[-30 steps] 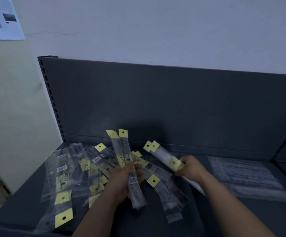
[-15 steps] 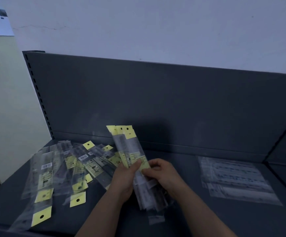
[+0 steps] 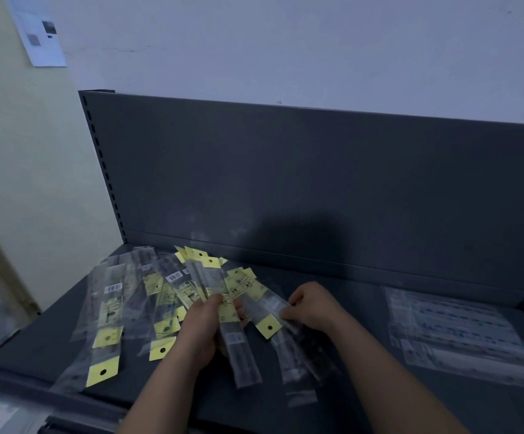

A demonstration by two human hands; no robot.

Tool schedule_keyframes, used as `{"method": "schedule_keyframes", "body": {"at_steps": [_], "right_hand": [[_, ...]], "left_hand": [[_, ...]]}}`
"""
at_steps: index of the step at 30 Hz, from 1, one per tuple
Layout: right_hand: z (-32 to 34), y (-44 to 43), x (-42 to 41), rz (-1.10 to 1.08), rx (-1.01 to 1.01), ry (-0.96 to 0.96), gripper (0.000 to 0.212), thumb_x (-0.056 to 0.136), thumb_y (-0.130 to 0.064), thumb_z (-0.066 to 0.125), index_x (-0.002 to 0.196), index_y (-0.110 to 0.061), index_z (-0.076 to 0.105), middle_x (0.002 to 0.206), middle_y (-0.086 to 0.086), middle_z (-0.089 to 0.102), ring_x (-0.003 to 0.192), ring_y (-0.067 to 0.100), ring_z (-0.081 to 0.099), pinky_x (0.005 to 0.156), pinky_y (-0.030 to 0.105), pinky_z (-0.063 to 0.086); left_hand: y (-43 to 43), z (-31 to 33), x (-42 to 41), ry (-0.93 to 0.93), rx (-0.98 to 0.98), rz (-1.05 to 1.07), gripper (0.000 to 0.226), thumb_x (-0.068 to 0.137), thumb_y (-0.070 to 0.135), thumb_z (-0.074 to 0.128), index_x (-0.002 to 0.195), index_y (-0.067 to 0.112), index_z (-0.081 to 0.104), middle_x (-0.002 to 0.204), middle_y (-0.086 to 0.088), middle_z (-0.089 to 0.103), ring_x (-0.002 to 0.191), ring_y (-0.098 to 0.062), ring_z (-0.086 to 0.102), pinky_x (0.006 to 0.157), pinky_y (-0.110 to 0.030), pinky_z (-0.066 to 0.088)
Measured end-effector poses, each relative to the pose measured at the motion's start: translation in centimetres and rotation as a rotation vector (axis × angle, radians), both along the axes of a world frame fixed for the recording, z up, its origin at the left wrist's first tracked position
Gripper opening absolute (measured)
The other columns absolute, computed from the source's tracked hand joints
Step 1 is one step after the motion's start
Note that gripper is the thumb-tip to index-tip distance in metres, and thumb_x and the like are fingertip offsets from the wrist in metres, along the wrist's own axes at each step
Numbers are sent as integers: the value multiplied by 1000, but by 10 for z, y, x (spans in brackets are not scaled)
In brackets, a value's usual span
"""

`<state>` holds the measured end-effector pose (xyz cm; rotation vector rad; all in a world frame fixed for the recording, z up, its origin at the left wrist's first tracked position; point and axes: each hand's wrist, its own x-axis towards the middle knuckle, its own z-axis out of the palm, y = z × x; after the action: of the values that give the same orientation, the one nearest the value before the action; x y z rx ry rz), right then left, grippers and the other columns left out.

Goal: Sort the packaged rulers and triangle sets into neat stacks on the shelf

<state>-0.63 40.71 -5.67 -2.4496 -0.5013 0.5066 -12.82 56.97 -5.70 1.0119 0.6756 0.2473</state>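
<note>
**Ruler packs fanned in hand over the shelf**

A bundle of packaged rulers point(image 3: 215, 278) is gripped in the left hand point(image 3: 203, 328), with the thumb pressed across its front and the fingers curled behind. It is held above the dark shelf deck point(image 3: 364, 408). Just right of the bundle, one ruler pack point(image 3: 265, 308) with a yellow header card is pinched by the curled fingers of the right hand point(image 3: 312, 308). Left of the bundle, loose ruler packs point(image 3: 120, 296) are spread overlapping on the deck. Well to the bundle's right, a flat stack of clear packages point(image 3: 454, 333) is laid. Behind the bundle the grey back panel point(image 3: 317, 183) is seen. Far up to its left a paper sheet point(image 3: 40, 36) is fixed to the wall.
</note>
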Motion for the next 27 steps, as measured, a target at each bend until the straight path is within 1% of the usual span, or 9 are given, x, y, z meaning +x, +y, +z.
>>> {"method": "schedule_keyframes", "body": {"at_steps": [3,7,11,14,16,20,22,25,27], "right_hand": [[2,-5,1,-27,116,80,25,79,-19,73,76,5,68,70,7,54,65,15,51,58,27,39],[10,-20,-7,-127,399,194,22,90,-18,63,87,3,68,75,7,58,66,13,51,60,25,40],[17,-20,-29,-117,615,456,10,89,-16,65,88,-8,70,81,8,65,71,17,58,65,28,47],[18,-6,-45,2,540,463,11,85,-22,70,85,-11,73,77,2,68,68,12,61,63,24,50],[17,2,-43,-6,459,312,19,86,-29,69,88,-11,75,77,0,69,67,10,60,63,23,49],[14,25,-36,58,76,-149,34,82,-43,68,84,-9,65,80,4,64,71,17,60,65,34,49],[15,41,-40,110,-78,-181,39,77,-49,69,80,-11,60,80,2,59,68,16,53,56,30,39],[15,54,-39,121,-168,-127,39,75,-44,72,93,-12,60,94,2,62,81,18,59,61,29,42],[15,55,-34,103,-131,-90,27,78,-37,70,80,-14,55,81,1,57,72,17,54,58,29,39]], "left_hand": [[-2,1,-1,-5,-14,-4,21,101,10,40,101,-1,57,82,-19,67,70,-29,64,69,-41,57],[3,1,1,-34,-53,5,18,99,15,49,90,1,53,68,-12,53,57,-21,51,53,-36,57],[-5,9,6,-111,38,-32,13,90,18,64,87,6,62,67,-8,57,55,-15,55,57,-30,53],[-10,14,12,-129,-3,-43,21,92,14,60,106,-1,62,96,-20,70,81,-31,69,65,-37,57],[-3,16,12,-144,-44,-26,25,96,12,53,114,-5,57,105,-23,70,89,-34,70,69,-42,58],[22,17,-1,-124,71,31,21,100,18,47,94,2,60,83,-16,73,80,-32,69,78,-47,55],[31,15,-7,-97,87,63,25,100,22,48,87,5,60,72,-11,67,66,-27,64,73,-44,55],[43,10,-12,-86,48,87,19,100,22,48,91,8,56,63,-5,57,56,-20,53,62,-38,53],[48,7,-14,-84,19,81,14,100,21,47,95,9,53,63,-5,55,55,-20,50,58,-34,51]]}}
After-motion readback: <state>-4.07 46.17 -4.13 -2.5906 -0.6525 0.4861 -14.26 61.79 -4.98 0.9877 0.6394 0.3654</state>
